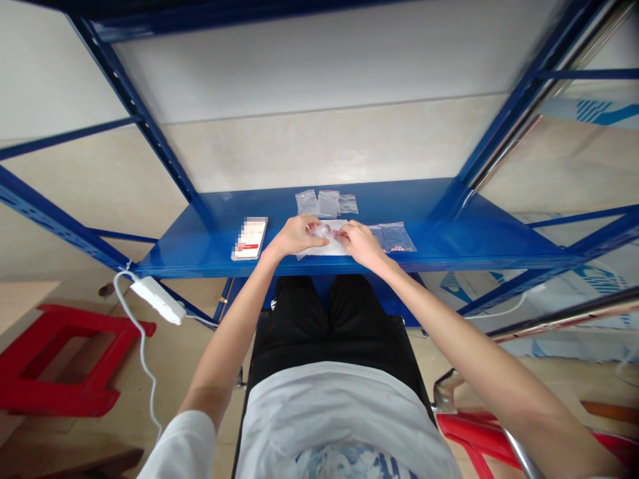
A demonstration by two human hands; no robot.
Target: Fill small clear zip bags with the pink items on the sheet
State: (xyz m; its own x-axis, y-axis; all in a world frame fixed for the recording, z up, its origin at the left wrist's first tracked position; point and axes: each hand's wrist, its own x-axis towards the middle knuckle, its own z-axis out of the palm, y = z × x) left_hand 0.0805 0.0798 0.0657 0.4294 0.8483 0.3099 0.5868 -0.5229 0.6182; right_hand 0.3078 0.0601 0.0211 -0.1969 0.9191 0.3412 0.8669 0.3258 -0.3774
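Note:
Between my two hands is a small clear plastic zip bag [322,231] with pinkish-red bits showing at it; whether these are inside it or part of its seal I cannot tell. My left hand [295,235] is closed on the bag's left side, thumb below and fingers above. Fingertips of my right hand [363,242] pinch its right end. Beneath them lies a white sheet [333,249] on the blue shelf. Just right of my right hand, a clear zip bag [398,236] lies flat with small pinkish pieces near its bottom edge.
Several small clear bags [328,202] lie in a row behind my hands. A phone [251,238] rests on the blue shelf [214,213] to the left. Blue uprights [144,126] frame both sides. A white power strip [158,301] hangs at the left; a red stool [64,359] stands below.

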